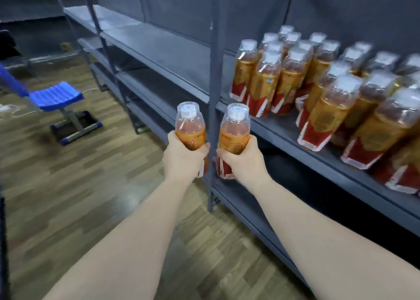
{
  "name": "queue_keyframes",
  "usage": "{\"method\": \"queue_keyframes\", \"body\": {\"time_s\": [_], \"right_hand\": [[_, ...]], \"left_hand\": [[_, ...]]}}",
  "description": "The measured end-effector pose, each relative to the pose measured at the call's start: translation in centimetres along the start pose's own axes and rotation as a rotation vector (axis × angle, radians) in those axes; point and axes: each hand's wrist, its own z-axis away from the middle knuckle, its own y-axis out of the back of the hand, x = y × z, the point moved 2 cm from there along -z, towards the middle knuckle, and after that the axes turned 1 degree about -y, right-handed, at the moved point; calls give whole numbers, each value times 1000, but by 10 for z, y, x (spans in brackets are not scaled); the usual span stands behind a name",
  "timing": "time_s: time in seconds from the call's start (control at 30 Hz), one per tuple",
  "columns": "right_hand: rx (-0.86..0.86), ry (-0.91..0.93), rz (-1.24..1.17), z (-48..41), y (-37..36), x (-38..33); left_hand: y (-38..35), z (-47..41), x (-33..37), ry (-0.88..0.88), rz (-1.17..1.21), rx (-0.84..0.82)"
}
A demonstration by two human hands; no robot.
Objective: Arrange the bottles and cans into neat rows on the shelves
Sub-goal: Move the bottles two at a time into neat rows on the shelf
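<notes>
Orange-gold bottles (268,81) with red bases, clear caps; grey-blue shelves (159,49); bright blue ribbed stool (60,95); brown wood-plank floor (68,197).

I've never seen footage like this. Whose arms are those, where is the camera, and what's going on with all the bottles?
There is no machine here: the arms belong to a person wearing a camera on the head, so the single picture looks forward and down at their own hands. The left hand has its grip closed around one orange drink bottle, and the right hand holds a second bottle. Both are upright, side by side in front of a grey shelf post. To the right, a grey shelf already carries many matching bottles standing in rows. A blue stool stands on the wooden floor.
</notes>
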Motion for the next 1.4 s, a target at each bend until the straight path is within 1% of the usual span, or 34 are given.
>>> {"method": "queue_keyframes", "body": {"time_s": [0.17, 0.43, 0.53, 0.7, 0.9, 1.03, 1.13, 1.4], "right_hand": [[194, -51, -39, 3, 43, 5], [512, -91, -62, 33, 124, 15], [613, -108, -40, 46, 155, 18], [760, -140, -7, 64, 200, 29], [854, -160, 8, 75, 233, 38], [888, -168, 6, 76, 249, 45], [881, -194, 8, 75, 254, 51], [827, -189, 54, 73, 254, 54]], "left_hand": [[-44, 0, 34, -162, 1, -193], [-111, 39, 85, -359, 4, -468], [-135, 57, 103, -399, 25, -554], [-171, 85, 126, -440, 36, -652], [-200, 104, 146, -516, 29, -685], [-216, 111, 154, -529, 48, -714], [-226, 114, 156, -524, 49, -718], [-234, 123, 156, -508, 43, -723]]}}
